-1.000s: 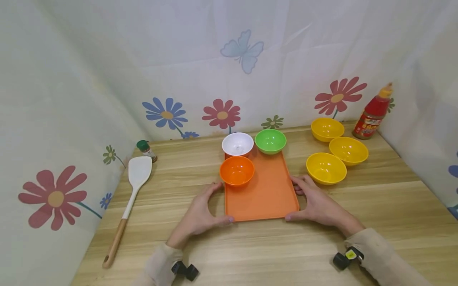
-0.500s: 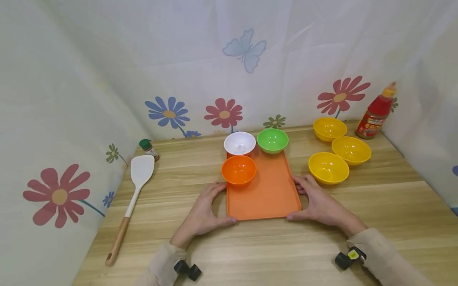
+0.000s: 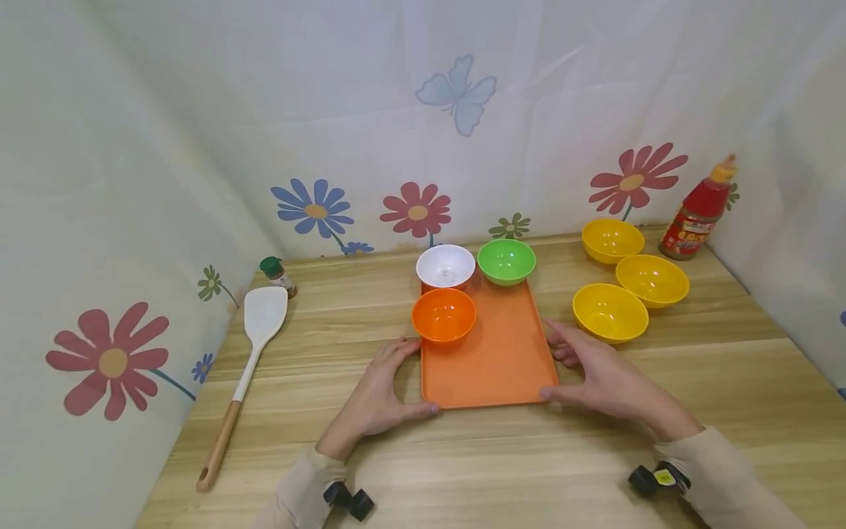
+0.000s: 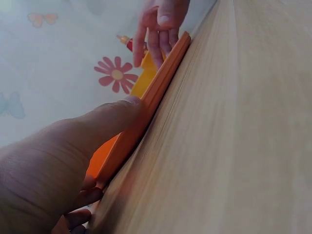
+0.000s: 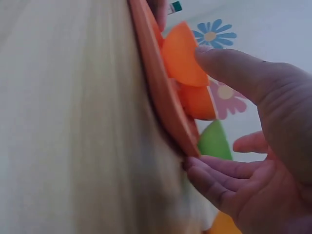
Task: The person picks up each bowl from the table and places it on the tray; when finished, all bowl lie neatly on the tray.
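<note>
An orange tray (image 3: 496, 371) lies on the wooden table. On its left side stands an orange bowl (image 3: 444, 317), with a white-lined bowl (image 3: 446, 266) behind it and a green bowl (image 3: 507, 263) at the far right corner. My left hand (image 3: 377, 393) holds the near left corner, thumb on the front rim (image 4: 131, 101) and fingers along the left side. Beside the right edge my right hand (image 3: 608, 378) is spread, its thumb off the front rim. In the right wrist view, its fingertips (image 5: 192, 163) are right at the tray's side.
Three yellow bowls (image 3: 611, 314) stand together right of the tray, close to my right hand. Behind them is a red sauce bottle (image 3: 694, 220). A white spatula (image 3: 264, 316) with a wooden handle lies at the left, near a green-capped spice jar (image 3: 277, 275). Curtain walls border the table.
My right hand has moved right, its thumb coming away from the tray's front rim. My left hand keeps its place on the tray. The bowls stay put; the head view has shifted slightly.
</note>
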A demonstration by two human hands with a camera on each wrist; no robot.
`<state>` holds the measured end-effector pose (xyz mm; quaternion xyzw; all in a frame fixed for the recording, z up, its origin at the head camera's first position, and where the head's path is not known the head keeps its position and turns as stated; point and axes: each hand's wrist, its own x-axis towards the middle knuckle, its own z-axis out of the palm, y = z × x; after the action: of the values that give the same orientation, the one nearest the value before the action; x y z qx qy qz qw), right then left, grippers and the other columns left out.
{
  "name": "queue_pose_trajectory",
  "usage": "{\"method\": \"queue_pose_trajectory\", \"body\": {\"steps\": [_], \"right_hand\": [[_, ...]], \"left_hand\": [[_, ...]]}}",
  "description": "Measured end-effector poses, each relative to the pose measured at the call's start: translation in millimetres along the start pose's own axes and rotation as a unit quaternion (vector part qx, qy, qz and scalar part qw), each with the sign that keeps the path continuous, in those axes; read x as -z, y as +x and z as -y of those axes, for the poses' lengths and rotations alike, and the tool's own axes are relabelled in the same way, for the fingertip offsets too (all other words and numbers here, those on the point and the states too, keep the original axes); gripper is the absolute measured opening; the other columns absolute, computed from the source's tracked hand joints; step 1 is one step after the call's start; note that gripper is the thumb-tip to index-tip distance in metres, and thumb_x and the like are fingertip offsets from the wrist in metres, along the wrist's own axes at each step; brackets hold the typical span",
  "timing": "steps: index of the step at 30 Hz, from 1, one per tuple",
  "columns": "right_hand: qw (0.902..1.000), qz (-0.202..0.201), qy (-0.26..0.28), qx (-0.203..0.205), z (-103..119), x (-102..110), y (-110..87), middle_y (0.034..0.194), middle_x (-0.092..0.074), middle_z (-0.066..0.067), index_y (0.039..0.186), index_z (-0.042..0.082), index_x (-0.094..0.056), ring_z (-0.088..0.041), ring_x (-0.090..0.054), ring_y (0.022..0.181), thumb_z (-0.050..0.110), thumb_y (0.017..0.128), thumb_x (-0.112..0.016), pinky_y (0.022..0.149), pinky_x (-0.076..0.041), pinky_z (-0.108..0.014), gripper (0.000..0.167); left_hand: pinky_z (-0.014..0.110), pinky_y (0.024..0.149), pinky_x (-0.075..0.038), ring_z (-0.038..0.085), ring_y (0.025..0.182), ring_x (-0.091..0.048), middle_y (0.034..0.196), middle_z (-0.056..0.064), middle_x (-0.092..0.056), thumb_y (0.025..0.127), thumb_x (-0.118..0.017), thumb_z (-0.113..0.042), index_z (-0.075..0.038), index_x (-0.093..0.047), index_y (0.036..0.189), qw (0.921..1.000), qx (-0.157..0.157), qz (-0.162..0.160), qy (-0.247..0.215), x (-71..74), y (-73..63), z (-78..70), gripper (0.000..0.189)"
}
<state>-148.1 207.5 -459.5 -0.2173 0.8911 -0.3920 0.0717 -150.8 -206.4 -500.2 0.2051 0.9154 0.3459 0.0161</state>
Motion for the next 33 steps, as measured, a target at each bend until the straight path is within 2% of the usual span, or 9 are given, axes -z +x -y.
{"method": "queue_pose_trajectory", "body": {"steps": [3, 5, 10, 12, 17, 22, 26, 33], "right_hand": [[0.9997, -0.009, -0.014, 0.016, 4.7, 7.5, -0.7, 0.151, -0.065, -0.017, 0.170, 0.002, -0.038, -0.026, -0.072, 0.123, 0.042, 0.089, -0.097, 0.107, -0.062, -0.048, 0.108], [0.9991, -0.026, -0.017, 0.028, 7.2, 11.7, -2.4, 0.150, -0.066, -0.015, 0.169, 0.004, -0.041, -0.025, -0.074, 0.120, 0.038, 0.089, -0.098, 0.105, -0.063, -0.041, 0.104], [0.9937, -0.099, -0.007, 0.051, 12.1, 27.3, -7.1, 0.150, -0.067, -0.008, 0.170, 0.017, -0.044, -0.020, -0.071, 0.120, 0.025, 0.089, -0.098, 0.104, -0.054, -0.015, 0.097], [0.9895, -0.133, 0.005, 0.057, 12.5, 35.4, -9.2, 0.149, -0.067, -0.007, 0.170, 0.021, -0.045, -0.017, -0.069, 0.121, 0.019, 0.089, -0.098, 0.102, -0.050, -0.009, 0.097], [0.9746, -0.202, 0.048, 0.083, 5.3, 57.3, -12.9, 0.146, -0.066, -0.003, 0.169, 0.017, -0.047, -0.007, -0.063, 0.126, -0.004, 0.083, -0.095, 0.102, -0.048, -0.007, 0.101], [0.9655, -0.238, 0.062, 0.085, -7.2, 80.4, -16.6, 0.149, -0.061, 0.008, 0.170, 0.016, -0.045, -0.003, -0.057, 0.132, -0.015, 0.081, -0.091, 0.105, -0.045, -0.005, 0.105], [0.9619, -0.256, 0.068, 0.069, -18.2, 98.7, -16.6, 0.152, -0.059, 0.010, 0.171, 0.018, -0.043, -0.005, -0.055, 0.136, -0.016, 0.084, -0.088, 0.106, -0.045, -0.006, 0.104], [0.9550, -0.286, 0.078, 0.015, -49.2, 124.3, -13.9, 0.154, -0.057, 0.014, 0.171, 0.024, -0.042, -0.001, -0.053, 0.133, -0.005, 0.094, -0.084, 0.104, -0.044, -0.002, 0.092]], "left_hand": [[0.059, 0.134, -0.031, 0.030, 0.166, -0.032, 0.174, 0.006, -0.044, 0.076, -0.097, -0.066, -0.018, -0.049, 0.168, 1.0000, 0.005, 0.002, -0.001, 0.3, 0.0, 0.0, 0.115], [0.060, 0.134, -0.031, 0.030, 0.166, -0.032, 0.175, 0.006, -0.044, 0.076, -0.097, -0.067, -0.019, -0.048, 0.168, 1.0000, 0.007, 0.004, 0.000, 0.0, -0.4, 0.3, 0.115], [0.059, 0.134, -0.031, 0.029, 0.166, -0.032, 0.175, 0.006, -0.043, 0.076, -0.097, -0.066, -0.019, -0.048, 0.169, 1.0000, 0.006, 0.004, 0.002, 0.1, -0.4, 0.7, 0.114], [0.060, 0.134, -0.031, 0.029, 0.166, -0.032, 0.175, 0.005, -0.043, 0.076, -0.097, -0.067, -0.019, -0.048, 0.169, 1.0000, 0.007, 0.004, 0.002, 0.6, -0.3, 0.1, 0.114], [0.059, 0.134, -0.031, 0.029, 0.167, -0.031, 0.175, 0.005, -0.043, 0.077, -0.096, -0.067, -0.020, -0.048, 0.169, 0.9999, 0.011, 0.008, 0.001, 1.2, -0.1, -1.0, 0.114], [0.060, 0.134, -0.031, 0.029, 0.167, -0.031, 0.175, 0.005, -0.043, 0.077, -0.097, -0.066, -0.019, -0.048, 0.169, 0.9999, 0.013, 0.010, 0.000, 2.0, -1.3, -0.3, 0.114], [0.059, 0.134, -0.030, 0.029, 0.167, -0.031, 0.175, 0.005, -0.043, 0.077, -0.097, -0.066, -0.019, -0.048, 0.169, 0.9999, 0.012, 0.008, 0.002, 2.3, -2.0, 0.4, 0.114], [0.060, 0.134, -0.030, 0.029, 0.167, -0.030, 0.176, 0.005, -0.041, 0.078, -0.096, -0.065, -0.018, -0.047, 0.169, 0.9999, 0.010, 0.012, -0.002, 3.2, -1.7, -1.6, 0.114]]}}
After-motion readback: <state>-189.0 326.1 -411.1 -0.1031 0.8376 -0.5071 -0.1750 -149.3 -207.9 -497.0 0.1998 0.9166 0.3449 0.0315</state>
